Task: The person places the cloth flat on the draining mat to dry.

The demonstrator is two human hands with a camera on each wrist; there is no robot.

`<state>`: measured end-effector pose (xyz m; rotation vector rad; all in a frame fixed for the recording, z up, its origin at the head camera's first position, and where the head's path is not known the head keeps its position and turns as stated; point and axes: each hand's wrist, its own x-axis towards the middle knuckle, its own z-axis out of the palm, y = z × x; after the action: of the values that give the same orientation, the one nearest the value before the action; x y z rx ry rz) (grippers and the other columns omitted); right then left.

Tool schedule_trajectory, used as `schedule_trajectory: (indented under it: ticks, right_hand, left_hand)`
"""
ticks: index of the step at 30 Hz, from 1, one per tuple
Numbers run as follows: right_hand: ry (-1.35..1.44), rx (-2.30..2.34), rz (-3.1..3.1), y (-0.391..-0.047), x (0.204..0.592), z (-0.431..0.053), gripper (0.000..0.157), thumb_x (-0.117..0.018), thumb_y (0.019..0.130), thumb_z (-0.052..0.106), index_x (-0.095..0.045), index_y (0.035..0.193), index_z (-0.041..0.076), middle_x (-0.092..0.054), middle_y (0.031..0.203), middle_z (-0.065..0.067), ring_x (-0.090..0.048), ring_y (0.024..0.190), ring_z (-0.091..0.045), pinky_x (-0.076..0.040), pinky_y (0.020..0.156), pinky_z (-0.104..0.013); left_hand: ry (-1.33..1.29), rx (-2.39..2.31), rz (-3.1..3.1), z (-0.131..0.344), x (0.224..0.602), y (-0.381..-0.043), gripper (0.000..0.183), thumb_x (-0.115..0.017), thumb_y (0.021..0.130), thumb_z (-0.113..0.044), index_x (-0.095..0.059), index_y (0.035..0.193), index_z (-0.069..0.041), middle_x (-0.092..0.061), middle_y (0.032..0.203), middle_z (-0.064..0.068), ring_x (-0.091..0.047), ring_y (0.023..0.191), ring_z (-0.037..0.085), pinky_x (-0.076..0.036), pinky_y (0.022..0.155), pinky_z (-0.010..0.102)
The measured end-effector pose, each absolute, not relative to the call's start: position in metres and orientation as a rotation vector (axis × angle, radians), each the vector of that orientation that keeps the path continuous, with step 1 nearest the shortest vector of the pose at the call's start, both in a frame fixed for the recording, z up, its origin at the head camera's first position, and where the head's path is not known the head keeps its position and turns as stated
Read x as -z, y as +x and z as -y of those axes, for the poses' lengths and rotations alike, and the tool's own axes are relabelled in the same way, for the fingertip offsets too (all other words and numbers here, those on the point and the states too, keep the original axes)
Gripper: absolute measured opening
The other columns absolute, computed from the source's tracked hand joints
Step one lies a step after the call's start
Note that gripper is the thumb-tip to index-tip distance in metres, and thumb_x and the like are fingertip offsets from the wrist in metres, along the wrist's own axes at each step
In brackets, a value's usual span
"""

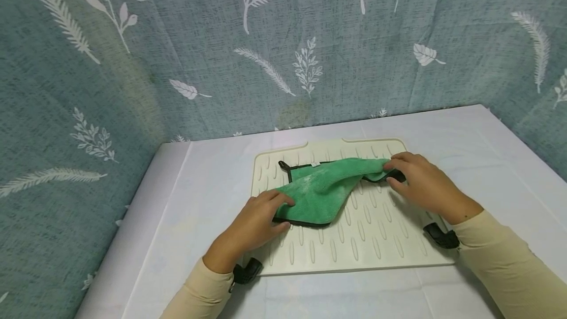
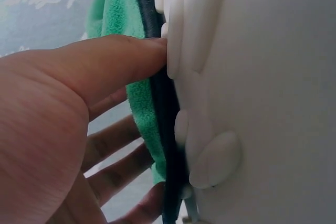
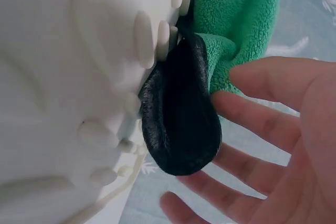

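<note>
A green cloth with dark edging lies partly folded and rumpled over a pale ribbed mat. At its left end is my left hand, its fingers resting on the cloth. In the left wrist view the thumb lies across the dark edging, and the other fingers are spread behind the cloth. My right hand is at the bunched right end. The right wrist view has its fingers loosely spread beside a dark curled fold of the cloth, the thumb and forefinger tips right at the green side.
The mat lies on a white-covered table. A teal curtain with white leaf prints hangs behind and to the left. A small dark hanging loop sticks out at the cloth's back left corner.
</note>
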<state>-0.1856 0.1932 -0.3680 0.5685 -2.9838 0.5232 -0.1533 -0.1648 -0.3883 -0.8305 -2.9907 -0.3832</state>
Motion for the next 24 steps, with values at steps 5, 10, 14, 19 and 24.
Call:
schedule_trajectory:
  ticks: [5, 10, 14, 19, 24]
  right_hand:
    - [0.607, -0.515, 2.872, -0.183, 0.369, -0.189, 0.023, -0.060, 0.087, 0.019, -0.065, 0.106, 0.009, -0.050, 0.126, -0.019, -0.044, 0.117, -0.040, -0.039, 0.090, -0.056]
    - [0.634, -0.524, 2.797, -0.182, 0.367, -0.183, 0.019, -0.060, 0.087, 0.018, -0.066, 0.103, 0.010, -0.052, 0.124, -0.018, -0.046, 0.116, -0.039, -0.039, 0.090, -0.056]
    - [0.621, -0.524, 2.756, -0.180, 0.366, -0.179, 0.016, -0.062, 0.085, 0.017, -0.067, 0.100, 0.012, -0.054, 0.123, -0.015, -0.049, 0.113, -0.036, -0.039, 0.089, -0.056]
    - [0.616, -0.510, 2.710, -0.178, 0.364, -0.173, 0.014, -0.064, 0.083, 0.016, -0.068, 0.096, 0.013, -0.058, 0.119, -0.012, -0.052, 0.111, -0.034, -0.038, 0.087, -0.057]
    - [0.641, -0.529, 2.662, -0.173, 0.361, -0.167, 0.014, -0.067, 0.081, 0.015, -0.069, 0.094, 0.012, -0.060, 0.113, -0.010, -0.054, 0.107, -0.031, -0.037, 0.086, -0.055]
  left_hand:
    - [-0.831, 0.388, 2.990, 0.164, 0.388, -0.153, 0.039, -0.074, 0.077, -0.030, -0.059, 0.113, -0.026, -0.057, 0.117, -0.008, -0.051, 0.116, 0.016, -0.042, 0.090, 0.042]
    - [-0.842, 0.393, 2.972, 0.165, 0.389, -0.153, 0.033, -0.074, 0.077, -0.028, -0.062, 0.108, -0.029, -0.057, 0.116, -0.007, -0.053, 0.113, 0.016, -0.043, 0.089, 0.042]
    - [-0.852, 0.399, 2.942, 0.165, 0.389, -0.153, 0.025, -0.074, 0.078, -0.026, -0.065, 0.101, -0.030, -0.059, 0.113, -0.006, -0.054, 0.109, 0.016, -0.044, 0.088, 0.041]
    - [-0.830, 0.406, 2.904, 0.165, 0.388, -0.154, 0.016, -0.074, 0.078, -0.022, -0.067, 0.091, -0.030, -0.061, 0.105, -0.008, -0.056, 0.102, 0.015, -0.045, 0.085, 0.039]
    - [-0.816, 0.379, 2.881, 0.163, 0.387, -0.154, 0.013, -0.071, 0.080, -0.023, -0.067, 0.091, -0.030, -0.062, 0.101, -0.011, -0.058, 0.100, 0.013, -0.045, 0.082, 0.037]
